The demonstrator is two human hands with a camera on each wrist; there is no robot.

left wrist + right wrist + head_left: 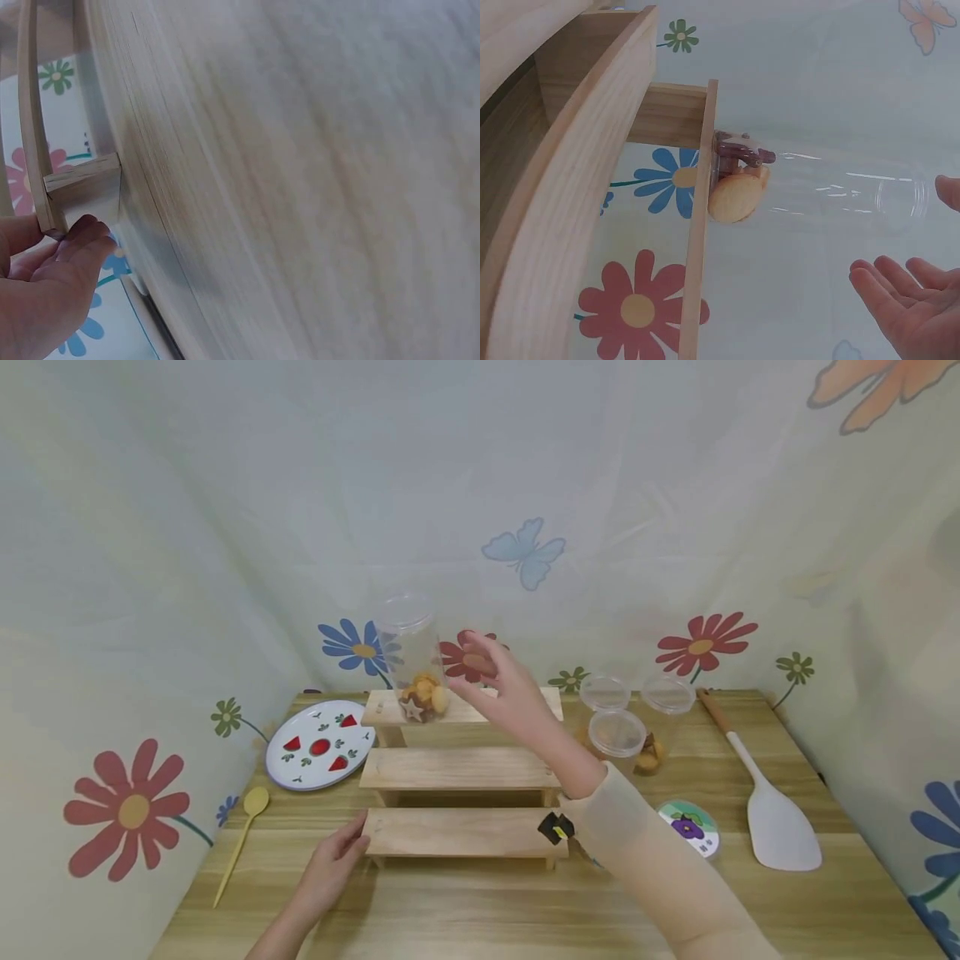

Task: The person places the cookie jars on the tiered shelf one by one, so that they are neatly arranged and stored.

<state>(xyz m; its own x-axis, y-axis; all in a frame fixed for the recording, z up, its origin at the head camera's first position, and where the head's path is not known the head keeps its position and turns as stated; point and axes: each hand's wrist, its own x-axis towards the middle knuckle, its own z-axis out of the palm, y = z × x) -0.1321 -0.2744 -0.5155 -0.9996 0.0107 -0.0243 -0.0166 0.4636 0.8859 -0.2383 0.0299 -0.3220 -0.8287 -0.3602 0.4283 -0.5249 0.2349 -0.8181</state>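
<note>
A tall clear lidded jar (408, 647) stands upright at the left end of the top step of a three-tier wooden stand (461, 768). Star-shaped brown and round yellow cookies (739, 196) lie at its bottom. My right hand (513, 697) is just right of the jar, its fingers spread and apart from it; the right wrist view shows a gap between fingers and jar. At the left end of the lowest step, my left hand (330, 864) pinches the board's corner between thumb and fingers, as the left wrist view (56, 262) shows.
Left of the stand lie a watermelon-patterned plate (307, 770) and a yellow spoon (238, 852). To the right are several clear jars (617, 732), some with cookies, a round flower-printed disc (692, 828) and a white spatula (780, 827). A floral curtain (600, 468) closes the back.
</note>
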